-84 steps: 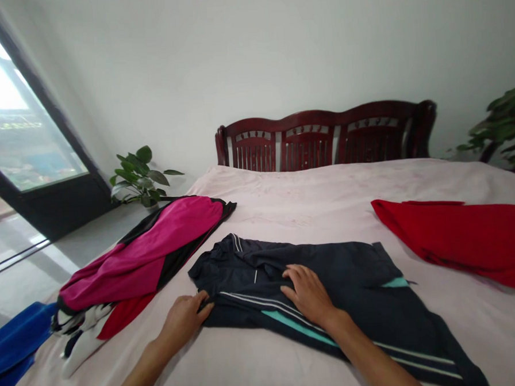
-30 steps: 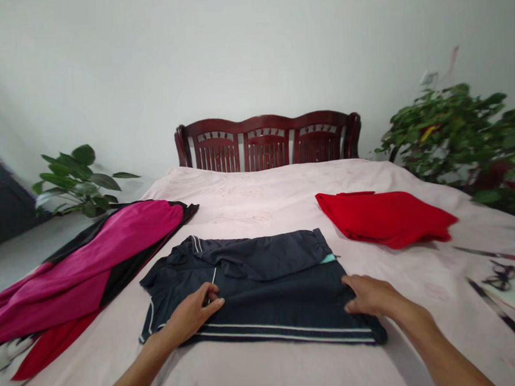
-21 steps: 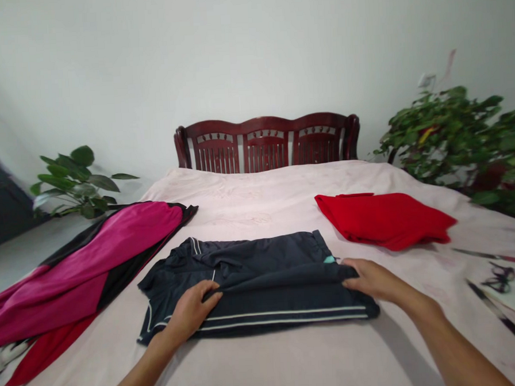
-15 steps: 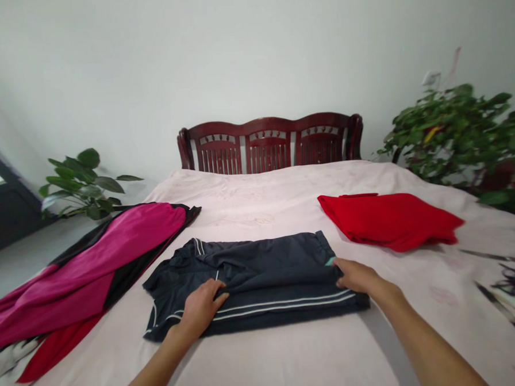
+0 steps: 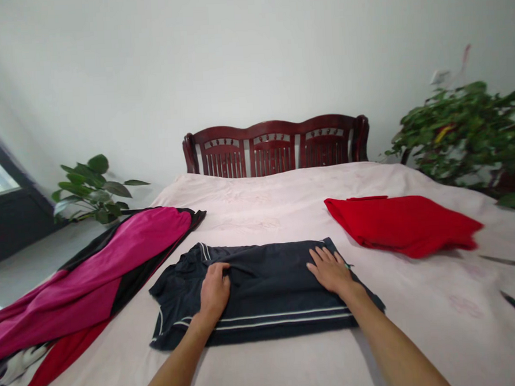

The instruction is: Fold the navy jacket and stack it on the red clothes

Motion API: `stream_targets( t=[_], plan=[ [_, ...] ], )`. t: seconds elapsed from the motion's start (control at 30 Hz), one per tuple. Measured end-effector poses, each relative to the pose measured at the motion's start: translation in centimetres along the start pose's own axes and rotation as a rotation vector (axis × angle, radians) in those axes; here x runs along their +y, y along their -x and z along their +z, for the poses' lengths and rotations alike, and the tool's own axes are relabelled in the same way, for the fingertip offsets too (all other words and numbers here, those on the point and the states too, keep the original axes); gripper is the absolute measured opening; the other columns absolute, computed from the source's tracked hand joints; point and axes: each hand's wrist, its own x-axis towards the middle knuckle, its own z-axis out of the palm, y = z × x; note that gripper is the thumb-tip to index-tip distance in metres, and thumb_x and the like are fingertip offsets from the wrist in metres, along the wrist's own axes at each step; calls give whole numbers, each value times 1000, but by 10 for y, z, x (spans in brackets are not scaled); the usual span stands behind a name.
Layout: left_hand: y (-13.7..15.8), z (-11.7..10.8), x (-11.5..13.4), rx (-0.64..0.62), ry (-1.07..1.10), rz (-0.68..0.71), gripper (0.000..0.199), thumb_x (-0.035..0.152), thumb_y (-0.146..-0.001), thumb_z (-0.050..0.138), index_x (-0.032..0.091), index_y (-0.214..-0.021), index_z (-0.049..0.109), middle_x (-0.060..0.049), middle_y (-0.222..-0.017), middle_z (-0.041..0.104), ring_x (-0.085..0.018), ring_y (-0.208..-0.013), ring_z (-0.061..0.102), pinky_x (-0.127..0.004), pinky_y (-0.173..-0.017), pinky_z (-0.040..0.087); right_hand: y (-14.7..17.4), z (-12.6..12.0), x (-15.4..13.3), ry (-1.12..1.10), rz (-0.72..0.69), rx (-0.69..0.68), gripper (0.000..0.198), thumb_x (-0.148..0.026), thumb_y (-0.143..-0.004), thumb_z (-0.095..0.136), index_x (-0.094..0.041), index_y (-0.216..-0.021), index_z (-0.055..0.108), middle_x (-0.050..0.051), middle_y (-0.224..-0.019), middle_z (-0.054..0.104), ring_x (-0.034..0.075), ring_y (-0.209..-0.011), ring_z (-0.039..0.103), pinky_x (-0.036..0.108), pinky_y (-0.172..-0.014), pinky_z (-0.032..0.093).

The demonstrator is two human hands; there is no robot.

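Note:
Folded navy pants with white double stripes lie across the bed in front of me. Near their gathered left end, my left hand rests on the cloth with its fingers bent and closed on a bit of it; a crease runs right from the fingertips. My right hand lies flat on the right end of the pants, fingers spread. The fabric under both palms is hidden.
A folded red garment lies at right. Magenta and black clothes are heaped at left on the pink bedsheet. Behind stands a dark wooden headboard, with leafy plants on either side. Blurred small items sit at the right edge.
My right hand has let go of the right end of the pants and moved up and left to lie flat on top. The left hand has shifted slightly. The view has turned a little left.

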Motion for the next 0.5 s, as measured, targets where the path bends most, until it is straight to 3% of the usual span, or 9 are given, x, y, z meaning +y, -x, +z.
stream_targets(
  t=[0.1,0.2,0.3,0.37,0.5],
  plan=[
    [-10,-6,-29,-38,23,-97,37,8,-85,51,18,-118,64,-10,-123,62,-24,-117,59,-38,-104,47,1,9,8,-22,37,9,51,-35,-98,42,-15,-145,50,14,-153,47,30,-145,36,50,-118,23],
    [-26,-14,-48,-110,30,-114,40,16,-88,53,17,-128,60,-13,-131,57,-24,-112,62,-37,-98,50,6,-7,-13,-92,-10,88,42,-28,-97,43,-18,-135,59,12,-142,58,28,-134,47,46,-112,31],
    [-44,-16,-57,-172,44,-100,37,20,-88,57,18,-124,63,-12,-128,60,-23,-109,64,-34,-97,48,17,-30,-63,-302,-255,137,29,-27,-97,44,-25,-111,70,5,-114,71,20,-108,60,32,-96,42],
    [-53,-14,-60,-219,57,-87,28,22,-86,60,19,-112,68,-9,-119,66,-23,-110,63,-33,-98,46,24,-38,-106,-400,-401,96,26,-27,-98,46,-26,-98,72,2,-102,72,17,-99,62,28,-89,44],
    [-66,-10,-64,-301,96,-95,13,23,-84,59,18,-90,69,-5,-94,70,-21,-93,66,-30,-86,48,27,-33,-179,-364,-411,10,20,-31,-96,53,-23,-97,71,5,-102,71,20,-100,62,30,-88,45]
  ],
)
